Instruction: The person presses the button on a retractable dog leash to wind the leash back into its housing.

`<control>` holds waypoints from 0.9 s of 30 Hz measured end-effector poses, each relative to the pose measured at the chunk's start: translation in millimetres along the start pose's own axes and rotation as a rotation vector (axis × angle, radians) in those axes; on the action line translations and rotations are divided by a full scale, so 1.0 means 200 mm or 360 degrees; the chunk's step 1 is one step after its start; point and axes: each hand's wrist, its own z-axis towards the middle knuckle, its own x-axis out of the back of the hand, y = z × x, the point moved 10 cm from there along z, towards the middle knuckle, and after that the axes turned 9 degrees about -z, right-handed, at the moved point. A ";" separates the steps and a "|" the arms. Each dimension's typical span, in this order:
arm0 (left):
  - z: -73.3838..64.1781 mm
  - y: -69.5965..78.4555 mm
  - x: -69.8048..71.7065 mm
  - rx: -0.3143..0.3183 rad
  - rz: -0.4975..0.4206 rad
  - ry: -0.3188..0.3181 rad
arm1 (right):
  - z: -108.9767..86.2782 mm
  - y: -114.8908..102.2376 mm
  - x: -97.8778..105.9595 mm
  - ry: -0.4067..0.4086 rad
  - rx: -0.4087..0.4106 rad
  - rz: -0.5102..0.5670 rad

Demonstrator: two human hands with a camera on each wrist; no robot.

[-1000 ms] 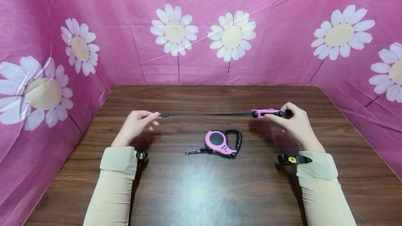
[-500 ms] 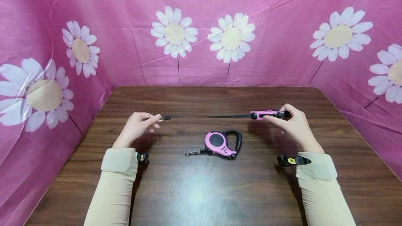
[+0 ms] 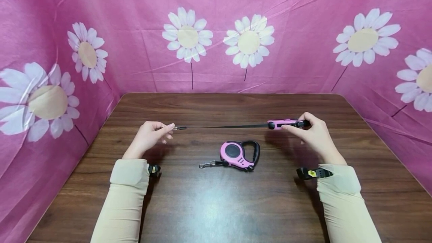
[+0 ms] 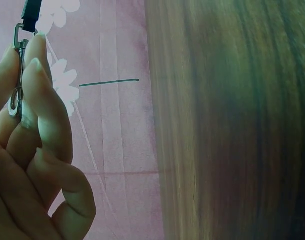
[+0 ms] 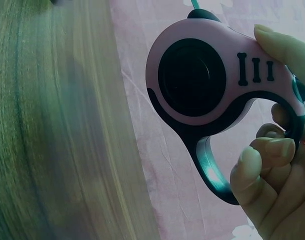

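My right hand (image 3: 315, 134) grips a pink and black retractable dog leash (image 5: 232, 40) by its case and looped handle, raised over the table. Bone-shaped marks and a round black disc show on its side in the right wrist view. From the case a flat black strap (image 3: 233, 126) runs taut to the left. At its far end, my left hand (image 3: 148, 136) pinches the metal snap hook (image 4: 18, 65) between thumb and fingers. On the table between my hands lies a second pink retractable leash (image 3: 233, 155), its hook (image 3: 206, 164) pointing left.
The brown wooden table (image 3: 216, 213) reaches back to a pink cloth (image 3: 216, 74) printed with white daisies, which hangs at the back and both sides. Black wrist straps with cameras sit at both cuffs, the right camera (image 3: 305, 173) low above the table.
Both hands have drawn slightly closer together, the left moving a little right and the right a little left. The strap between them has twisted edge-on near the hook. The leash on the table stays put.
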 end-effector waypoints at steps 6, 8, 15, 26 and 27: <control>0.01 -0.01 -0.01 0.0017 0.0008 0.0001 | 0.01 0.00 -0.02 -0.0033 0.0006 0.0019; 0.01 0.00 -0.01 0.0022 0.0005 -0.0006 | 0.01 0.00 -0.03 -0.0041 0.0007 0.0021; 0.01 0.00 -0.02 0.0021 0.0020 -0.0009 | 0.02 -0.01 -0.05 -0.0057 0.0026 0.0011; 0.00 0.02 -0.04 0.0033 0.0029 -0.0025 | 0.01 -0.04 -0.08 -0.0065 0.0038 -0.0008; 0.00 0.02 -0.04 0.0034 0.0030 -0.0027 | 0.01 -0.04 -0.08 -0.0065 0.0039 -0.0009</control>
